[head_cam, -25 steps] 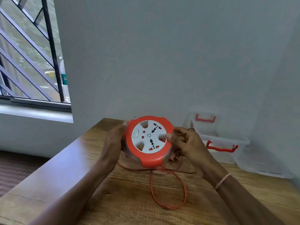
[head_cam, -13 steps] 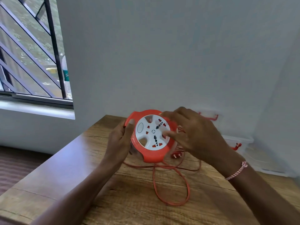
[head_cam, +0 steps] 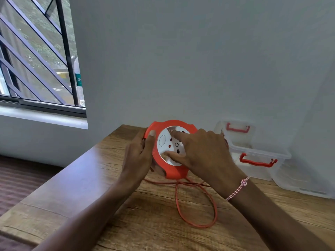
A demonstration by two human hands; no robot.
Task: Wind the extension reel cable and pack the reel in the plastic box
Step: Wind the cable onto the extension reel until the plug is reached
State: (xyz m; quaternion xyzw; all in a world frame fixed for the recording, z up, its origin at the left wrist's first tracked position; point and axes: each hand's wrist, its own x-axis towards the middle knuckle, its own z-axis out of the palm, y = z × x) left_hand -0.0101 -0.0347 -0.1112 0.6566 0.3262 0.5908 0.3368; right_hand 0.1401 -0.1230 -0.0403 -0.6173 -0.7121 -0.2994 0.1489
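Extension reel, an orange housing round a white socket face, is held tilted up just above the wooden table, with its face turned toward the person. The left hand grips the orange rim on its left side, thumb over the front edge and fingers wrapped behind. The right hand sits on the face, with the forefinger in an upper recess, the thumb in a lower one and the other fingers curled over the right side. It looks like a dial-turning hold.

A length of thin orange cable is unwound. It leaves the underside of the reel and lies in a loose loop on the table in front, crossing itself near the reel. The plug end is not in view.

The reel looks like rigid moulded plastic, smooth and light enough for one hand to steady. The lobed rim seems the best place to brace it, and the recesses in the face the place to turn it. The cable appears limp and may snag where it crosses itself, so it should feed in freely.

A clear plastic box with red handles stands open beyond the right hand, by the wall. A flat clear piece, probably its lid, lies beside it. For packing, holding the reel by the rim and lowering it flat seems safest.
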